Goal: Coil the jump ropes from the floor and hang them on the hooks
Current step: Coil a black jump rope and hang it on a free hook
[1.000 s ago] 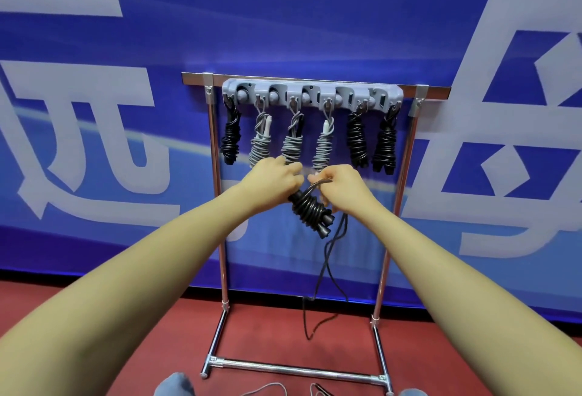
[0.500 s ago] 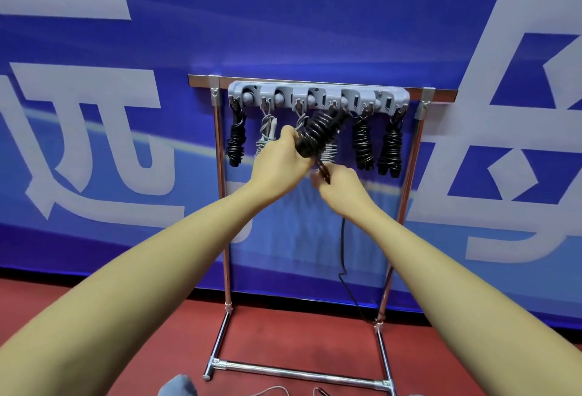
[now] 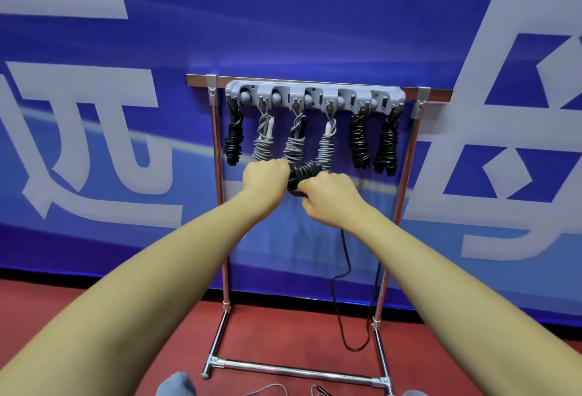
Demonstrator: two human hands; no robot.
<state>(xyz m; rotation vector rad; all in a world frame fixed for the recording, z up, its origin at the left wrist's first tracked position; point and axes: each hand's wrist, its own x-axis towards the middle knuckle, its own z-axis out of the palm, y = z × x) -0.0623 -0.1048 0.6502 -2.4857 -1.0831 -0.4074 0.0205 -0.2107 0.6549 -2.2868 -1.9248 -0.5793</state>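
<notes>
Since half a second ago, the black coil (image 3: 305, 172) has been brought down from hook height to just below the hanging bundles, lying nearly level between both hands. It is gripped at one end by the left hand (image 3: 266, 177), fingers clamped around it. The right hand (image 3: 327, 197) is closed at its lower end, apparently pinching the cord. A loose tail (image 3: 345, 273) is seen trailing to the red floor (image 3: 94, 301). Six coiled ropes are hung on the hook bar (image 3: 315, 96) of the rack (image 3: 217, 206).
</notes>
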